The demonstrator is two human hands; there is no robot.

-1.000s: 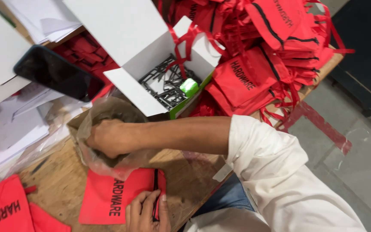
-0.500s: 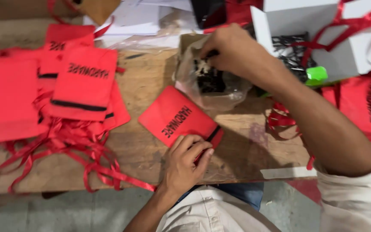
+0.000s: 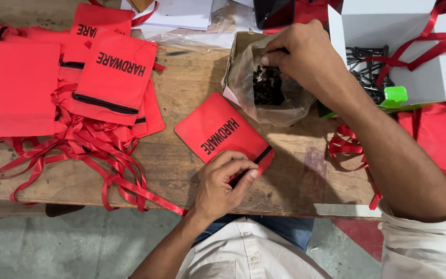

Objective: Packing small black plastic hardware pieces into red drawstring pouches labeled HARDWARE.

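Pouch (image 3: pixel 218 135), red, lies diagonally, zipper end toward the near-right. Left hand (image 3: pixel 224 182) pinches that end; right hand (image 3: pixel 300 54), fingers closed, picks screws (image 3: pixel 267 85) from the plastic bag (image 3: pixel 243 77).

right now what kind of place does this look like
Probably a small packing workshop: a worn wooden bench, a heap of matching red zip pouches with ribbons, and a clear bag of small dark metal parts that the right hand reaches into.

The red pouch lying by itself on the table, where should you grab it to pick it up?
Probably pinch the red pouch at its zipper end, coming from the near table edge. It lies flat, and that corner already lifts a little under the left hand. The right hand is in the plastic bag.
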